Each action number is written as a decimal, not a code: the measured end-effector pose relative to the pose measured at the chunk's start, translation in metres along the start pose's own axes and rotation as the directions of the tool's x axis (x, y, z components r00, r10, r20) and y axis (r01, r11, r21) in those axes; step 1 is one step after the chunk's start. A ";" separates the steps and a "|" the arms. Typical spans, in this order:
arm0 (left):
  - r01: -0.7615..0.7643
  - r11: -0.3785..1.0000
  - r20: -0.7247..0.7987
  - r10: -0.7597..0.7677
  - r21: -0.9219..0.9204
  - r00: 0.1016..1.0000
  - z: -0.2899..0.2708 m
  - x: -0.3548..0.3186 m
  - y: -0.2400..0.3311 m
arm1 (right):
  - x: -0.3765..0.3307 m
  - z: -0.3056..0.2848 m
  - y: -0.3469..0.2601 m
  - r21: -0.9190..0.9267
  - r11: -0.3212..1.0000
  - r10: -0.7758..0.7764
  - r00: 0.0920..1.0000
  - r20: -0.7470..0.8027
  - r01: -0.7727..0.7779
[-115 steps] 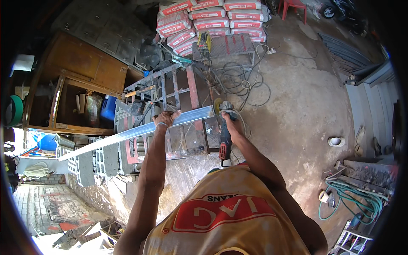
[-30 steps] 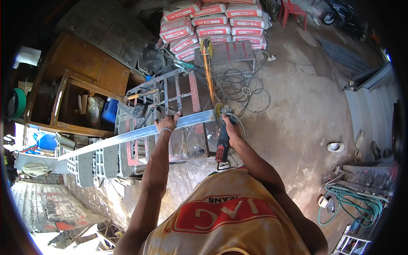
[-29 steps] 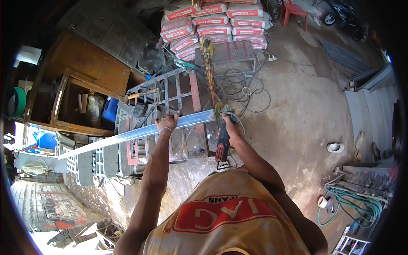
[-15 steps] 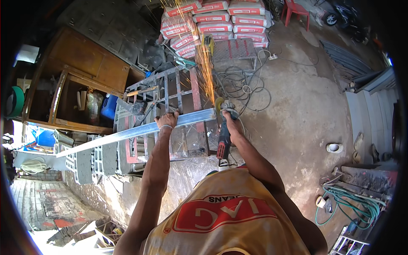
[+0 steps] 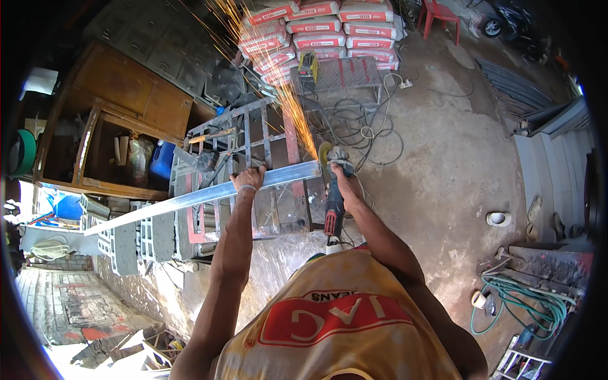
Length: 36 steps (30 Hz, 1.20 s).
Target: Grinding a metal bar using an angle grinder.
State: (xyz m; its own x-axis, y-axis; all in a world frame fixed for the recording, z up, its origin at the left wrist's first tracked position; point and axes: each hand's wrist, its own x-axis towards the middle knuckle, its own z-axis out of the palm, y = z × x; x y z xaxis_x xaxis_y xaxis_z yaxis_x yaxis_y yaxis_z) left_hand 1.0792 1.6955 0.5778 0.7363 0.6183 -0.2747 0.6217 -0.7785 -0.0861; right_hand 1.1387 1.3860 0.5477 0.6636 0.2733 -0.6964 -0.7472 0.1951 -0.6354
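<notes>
A long shiny metal bar [image 5: 190,197] lies across a red-and-grey steel frame table [image 5: 253,136], reaching far to the left. My left hand [image 5: 248,179] presses down on the bar near its right end. My right hand [image 5: 340,179] grips an angle grinder [image 5: 333,190] with a red-and-black handle. Its disc touches the bar's right end. Orange sparks [image 5: 288,95] fly up and away toward the stacked bags.
Stacked red-and-white cement bags [image 5: 323,25] stand beyond the table, with tangled cables [image 5: 367,130] on the concrete floor. A wooden cabinet [image 5: 107,120] is at left, concrete blocks [image 5: 136,237] below it, a green hose [image 5: 532,307] at lower right, a red chair [image 5: 440,16] far back.
The grinder disc has come onto the bar's right end, and the spark stream has grown from nothing to a long spray. My left hand stays on the bar.
</notes>
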 end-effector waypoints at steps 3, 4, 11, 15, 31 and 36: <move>-0.001 1.000 -0.036 0.002 0.005 0.999 0.004 0.000 -0.005 | -0.003 -0.001 0.001 -0.002 1.000 0.031 0.999 -0.010 -0.031; 0.002 1.000 -0.044 -0.001 0.007 0.999 0.005 0.003 -0.007 | -0.005 -0.001 0.002 -0.006 0.999 0.033 0.999 -0.003 -0.033; -0.001 1.000 -0.028 0.001 0.004 1.000 0.003 0.001 0.001 | -0.005 -0.011 0.006 -0.036 0.999 -0.010 1.000 -0.029 0.009; 0.002 1.000 -0.064 -0.004 -0.022 0.998 0.008 0.001 -0.006 | -0.012 -0.007 0.007 -0.038 0.999 -0.040 0.999 -0.018 0.039; 0.019 1.000 -0.019 -0.020 -0.024 1.000 0.002 0.000 0.000 | -0.003 -0.008 0.014 0.022 1.000 -0.017 1.000 -0.007 0.017; 0.038 0.999 -0.010 -0.038 -0.018 0.999 0.003 0.002 -0.001 | 0.003 -0.007 0.016 0.032 0.999 0.021 1.000 0.002 -0.021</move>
State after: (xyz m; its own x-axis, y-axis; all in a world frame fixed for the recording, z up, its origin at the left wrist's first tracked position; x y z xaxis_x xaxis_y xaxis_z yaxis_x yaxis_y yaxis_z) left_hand 1.0791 1.6973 0.5741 0.7150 0.6483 -0.2616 0.6536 -0.7527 -0.0789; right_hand 1.1292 1.3836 0.5336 0.6478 0.2789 -0.7089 -0.7616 0.2191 -0.6098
